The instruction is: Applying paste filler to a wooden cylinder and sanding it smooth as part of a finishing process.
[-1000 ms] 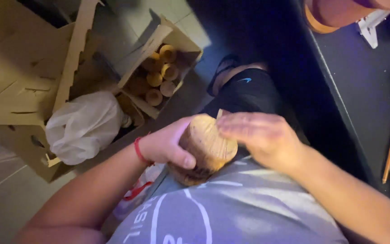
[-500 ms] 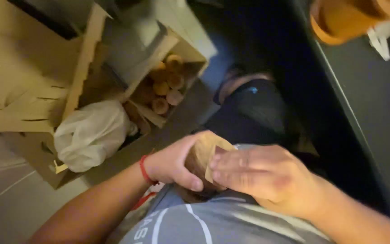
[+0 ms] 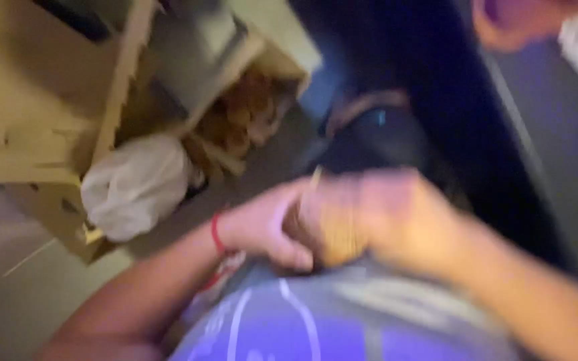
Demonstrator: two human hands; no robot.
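The picture is blurred by motion. My left hand (image 3: 265, 227), with a red band at the wrist, grips a round, light-brown wooden piece (image 3: 329, 230) from the left, close to my chest. My right hand (image 3: 403, 214) lies over the piece from the right and covers much of it. Both hands touch the piece above my grey-blue shirt.
An open cardboard box (image 3: 262, 80) with several tan cylinders (image 3: 242, 120) stands on the floor at upper middle. A white plastic bag (image 3: 135, 184) sits beside flat cardboard sheets (image 3: 28, 100) at left. A dark table edge (image 3: 530, 167) runs down the right side, with an orange round object (image 3: 503, 20) on it.
The view has swung and blurred. My right hand has slid further over the wooden piece, hiding more of it. Both hands stay on it.
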